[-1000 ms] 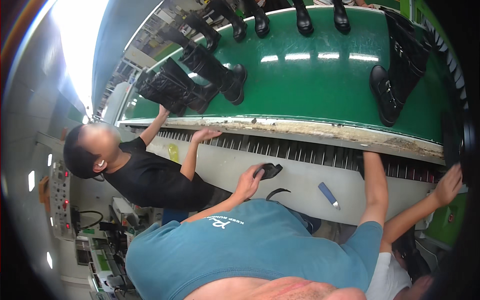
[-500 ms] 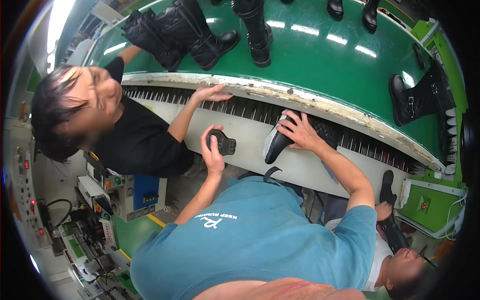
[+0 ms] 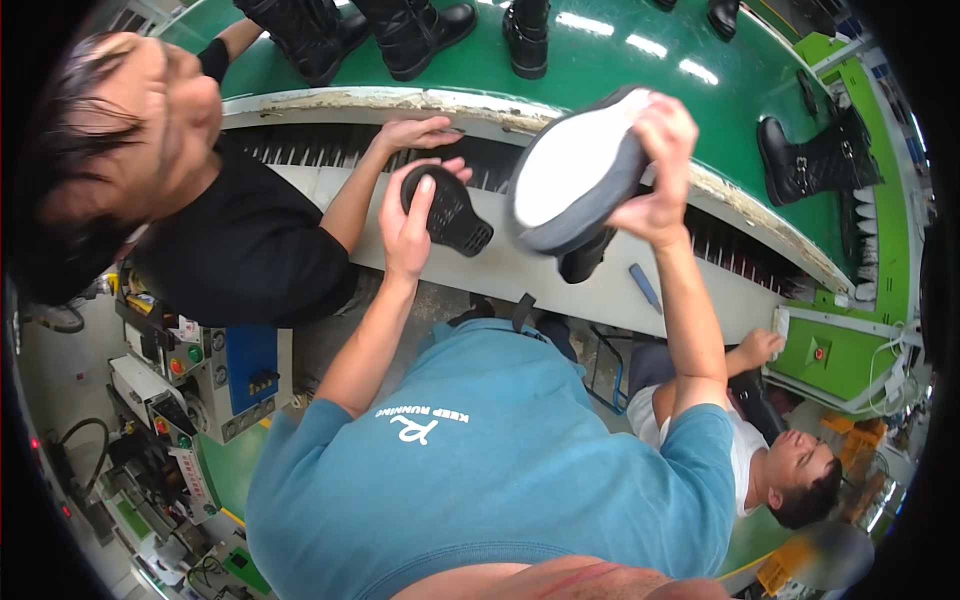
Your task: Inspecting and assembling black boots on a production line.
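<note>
In my left hand (image 3: 403,232) is a black shoe sole (image 3: 455,213), with the thumb across its near face and the fingers behind it. Its patterned narrow end points toward my right. My right hand (image 3: 660,170) grips a black boot (image 3: 582,172) raised above the pale ledge. The boot's white underside, bordered in dark grey, faces up and toward me; part of its shaft shows below. Sole and boot are apart, a small gap between them. Motion slightly blurs the boot and my right fingers.
Black boots (image 3: 410,35) stand on the green conveyor belt (image 3: 640,95) behind a worn white edge. A blue strip-shaped thing (image 3: 645,287) lies on the ledge (image 3: 600,285). One person leans in at the left, hand (image 3: 420,132) near the rollers; another sits at the right beside a green machine frame (image 3: 830,350).
My right hand has lifted the boot off the ledge and turned its white underside into view. My left hand has raised the sole and tilted it. The person at the left appears closer.
</note>
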A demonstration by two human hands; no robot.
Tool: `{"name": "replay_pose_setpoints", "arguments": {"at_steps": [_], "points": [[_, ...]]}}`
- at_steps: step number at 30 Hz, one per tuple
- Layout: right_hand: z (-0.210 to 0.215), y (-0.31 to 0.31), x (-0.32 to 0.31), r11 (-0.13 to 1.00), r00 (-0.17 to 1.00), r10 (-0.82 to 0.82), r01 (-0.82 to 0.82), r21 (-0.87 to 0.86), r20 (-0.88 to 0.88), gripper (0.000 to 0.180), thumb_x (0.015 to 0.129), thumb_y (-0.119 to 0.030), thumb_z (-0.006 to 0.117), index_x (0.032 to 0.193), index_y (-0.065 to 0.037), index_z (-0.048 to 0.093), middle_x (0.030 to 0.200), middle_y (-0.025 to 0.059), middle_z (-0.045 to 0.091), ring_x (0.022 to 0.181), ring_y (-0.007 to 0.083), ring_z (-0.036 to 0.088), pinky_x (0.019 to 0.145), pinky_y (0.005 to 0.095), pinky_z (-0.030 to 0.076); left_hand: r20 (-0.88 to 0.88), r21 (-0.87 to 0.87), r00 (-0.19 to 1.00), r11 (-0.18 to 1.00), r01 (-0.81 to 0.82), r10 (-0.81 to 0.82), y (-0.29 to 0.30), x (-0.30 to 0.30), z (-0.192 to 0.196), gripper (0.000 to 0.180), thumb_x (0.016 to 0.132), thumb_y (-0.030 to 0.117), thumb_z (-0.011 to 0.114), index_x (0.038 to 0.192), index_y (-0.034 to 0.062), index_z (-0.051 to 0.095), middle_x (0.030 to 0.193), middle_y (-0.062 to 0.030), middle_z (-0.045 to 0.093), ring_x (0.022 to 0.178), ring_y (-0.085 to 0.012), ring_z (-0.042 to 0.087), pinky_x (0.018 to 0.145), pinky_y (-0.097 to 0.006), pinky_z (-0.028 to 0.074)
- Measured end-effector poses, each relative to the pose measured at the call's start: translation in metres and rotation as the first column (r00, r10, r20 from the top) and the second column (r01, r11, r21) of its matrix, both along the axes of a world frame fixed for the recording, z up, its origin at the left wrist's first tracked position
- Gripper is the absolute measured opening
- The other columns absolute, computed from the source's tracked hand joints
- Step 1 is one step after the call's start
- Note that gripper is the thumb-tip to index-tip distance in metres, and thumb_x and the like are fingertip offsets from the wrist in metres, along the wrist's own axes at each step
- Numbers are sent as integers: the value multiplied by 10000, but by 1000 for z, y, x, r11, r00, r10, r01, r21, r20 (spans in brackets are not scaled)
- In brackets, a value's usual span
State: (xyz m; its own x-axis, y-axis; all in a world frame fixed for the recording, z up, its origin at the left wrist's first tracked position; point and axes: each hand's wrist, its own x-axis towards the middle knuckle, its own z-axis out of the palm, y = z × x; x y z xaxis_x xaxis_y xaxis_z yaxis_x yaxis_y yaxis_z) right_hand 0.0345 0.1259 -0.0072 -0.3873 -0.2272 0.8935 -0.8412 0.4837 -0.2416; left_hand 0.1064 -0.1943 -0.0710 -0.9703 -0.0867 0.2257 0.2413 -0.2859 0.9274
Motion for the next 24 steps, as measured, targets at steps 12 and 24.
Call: {"name": "replay_pose_setpoints", "arguments": {"at_steps": [12, 24], "points": [[-45, 103, 114, -146, 359, 933, 340, -929, -15, 879, 952, -604, 641, 1483, 89, 537, 1432, 332, 609, 1271, 494, 641, 1122, 612, 533, 207, 276, 876, 885, 376, -437, 75, -24, 6, 362, 1119, 171, 607, 1376, -73, 538, 1385, -347, 677, 1205, -453, 741, 973, -515, 669], [-112, 85, 176, 37, 9, 999, 549, -835, 50, 849, 1016, -659, 548, 1397, 98, 597, 1237, 349, 702, 1097, 429, 744, 931, 506, 637, 193, 354, 734, 744, 567, -652, 140, -65, 28, 353, 1125, 149, 524, 1407, -61, 552, 1276, -304, 714, 1157, -414, 757, 982, -536, 665]]}}
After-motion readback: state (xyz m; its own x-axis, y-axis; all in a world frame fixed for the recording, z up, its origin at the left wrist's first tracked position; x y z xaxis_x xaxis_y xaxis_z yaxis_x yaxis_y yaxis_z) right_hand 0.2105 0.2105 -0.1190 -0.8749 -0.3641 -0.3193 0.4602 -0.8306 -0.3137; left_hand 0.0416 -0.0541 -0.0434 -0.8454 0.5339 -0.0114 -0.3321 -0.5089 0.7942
